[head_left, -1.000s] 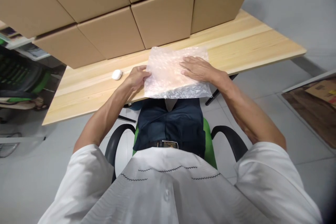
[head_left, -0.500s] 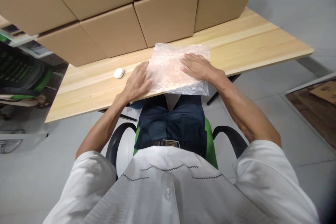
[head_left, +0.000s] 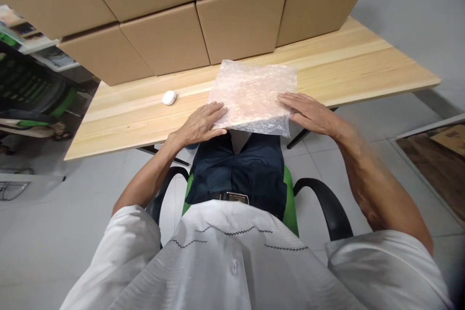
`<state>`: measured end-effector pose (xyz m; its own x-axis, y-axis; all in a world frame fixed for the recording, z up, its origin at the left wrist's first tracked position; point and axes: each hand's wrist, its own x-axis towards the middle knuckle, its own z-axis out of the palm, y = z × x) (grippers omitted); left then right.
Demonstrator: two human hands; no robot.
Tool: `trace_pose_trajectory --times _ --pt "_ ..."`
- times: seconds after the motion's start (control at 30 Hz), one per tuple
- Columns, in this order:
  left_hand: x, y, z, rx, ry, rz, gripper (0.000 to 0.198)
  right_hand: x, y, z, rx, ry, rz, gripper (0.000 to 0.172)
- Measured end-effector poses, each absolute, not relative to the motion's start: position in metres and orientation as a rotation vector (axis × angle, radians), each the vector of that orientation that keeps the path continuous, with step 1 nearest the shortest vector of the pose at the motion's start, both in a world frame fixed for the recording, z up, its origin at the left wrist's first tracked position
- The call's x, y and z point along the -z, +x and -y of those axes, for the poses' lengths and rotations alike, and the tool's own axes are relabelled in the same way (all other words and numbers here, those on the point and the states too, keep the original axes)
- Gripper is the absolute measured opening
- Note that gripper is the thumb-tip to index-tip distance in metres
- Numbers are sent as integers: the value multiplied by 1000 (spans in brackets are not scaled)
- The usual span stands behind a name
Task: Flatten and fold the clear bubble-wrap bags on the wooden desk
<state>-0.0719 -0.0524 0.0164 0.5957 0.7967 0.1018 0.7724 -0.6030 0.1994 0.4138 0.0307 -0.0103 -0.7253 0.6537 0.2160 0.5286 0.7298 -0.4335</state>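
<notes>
A sheet of clear bubble wrap (head_left: 250, 92) lies flat on the wooden table, its near edge hanging a little over the front. My left hand (head_left: 203, 122) rests with fingers stretched out on the wrap's lower left corner. At the right edge of the wrap is my right hand (head_left: 308, 112), its fingers extended over the border and the palm off to the side. Neither hand grasps anything. To the left of the wrap sits a small white rounded case (head_left: 169, 98).
Cardboard boxes (head_left: 241, 19) are stacked along the back of the wooden table (head_left: 378, 63). A green chair with black armrests (head_left: 327, 208) is under me. At the far left stand another chair (head_left: 32, 87) and a shelf. A cardboard piece (head_left: 452, 138) lies at the right.
My right hand has slid from the middle of the bubble wrap toward its right edge and nearer to me. My left hand has shifted slightly right and nearer. The view has tilted a little.
</notes>
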Motion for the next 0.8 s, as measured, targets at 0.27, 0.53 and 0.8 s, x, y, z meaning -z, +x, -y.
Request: trace_pose_trajectory --times 0.27,0.53,0.8 --pt "-19 -66 60 -391 2633 -1327 95 12 397 -24 -307 -904 2610 76" --pt "-15 -78 56 -503 2556 -1369 80 16 381 -15 -320 -888 2470 51" --pt "-13 -75 63 -602 2497 -1380 88 18 375 -18 -420 -897 2349 52"
